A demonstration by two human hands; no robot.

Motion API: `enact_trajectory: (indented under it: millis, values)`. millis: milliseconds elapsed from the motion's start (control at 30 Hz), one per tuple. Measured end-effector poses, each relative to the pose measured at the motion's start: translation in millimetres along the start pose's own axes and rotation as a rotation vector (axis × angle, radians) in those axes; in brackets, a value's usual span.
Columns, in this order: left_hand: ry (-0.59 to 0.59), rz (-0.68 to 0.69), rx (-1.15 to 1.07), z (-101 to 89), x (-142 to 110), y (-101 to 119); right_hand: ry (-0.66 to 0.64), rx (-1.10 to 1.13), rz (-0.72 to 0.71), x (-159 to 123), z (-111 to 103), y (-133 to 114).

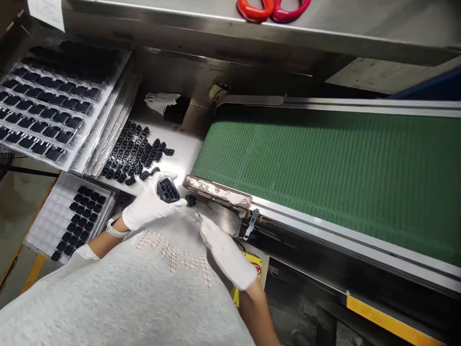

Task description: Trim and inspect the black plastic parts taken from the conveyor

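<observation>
My left hand [149, 204], in a white glove, is closed around a black plastic casing [168, 190] with rounded recesses in its upturned face. Just right of its fingertips lies a small black part [191, 200]. My right hand [225, 250], gloved in white too, has its fingers pressed together in front of my shirt. A thin, shiny tip [199, 217] pokes out from those fingers; its kind is too small to tell. Beyond my left hand, many small black plastic parts [131, 151] lie in rows on the metal worktop [183, 161].
A green conveyor belt [324, 178] runs off to the right, with a worn end bracket [216, 192]. Stacked trays of black pieces [39, 110] stand at left, above another tray [46, 216]. White gloves [162, 102] lie behind. Red-handled scissors [255, 10] rest on the shelf.
</observation>
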State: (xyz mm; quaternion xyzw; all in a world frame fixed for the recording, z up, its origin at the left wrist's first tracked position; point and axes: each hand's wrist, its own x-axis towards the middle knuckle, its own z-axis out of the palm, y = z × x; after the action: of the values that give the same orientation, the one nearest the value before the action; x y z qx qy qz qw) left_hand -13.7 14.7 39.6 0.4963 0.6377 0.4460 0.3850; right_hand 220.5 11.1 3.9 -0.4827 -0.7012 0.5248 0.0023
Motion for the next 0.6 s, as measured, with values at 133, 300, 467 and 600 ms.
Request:
enact_trajectory:
  millis: [133,300,467,600]
  values:
    - [-0.077,0.015,0.042,6.3,-2.9,4.6,0.232,-0.099,-0.439,-21.1,-23.8,-53.0]
    - [-0.104,0.188,0.082,9.0,-3.4,8.2,0.533,-0.520,-0.596,-5.7,-21.0,-87.7]
    - [-0.044,0.277,0.203,7.4,-6.1,0.8,0.542,-0.699,-0.518,-4.8,-18.6,-96.6]
    - [-0.009,0.362,0.246,7.4,-8.8,-5.5,0.525,-0.796,-0.420,-10.7,-18.2,-107.5]
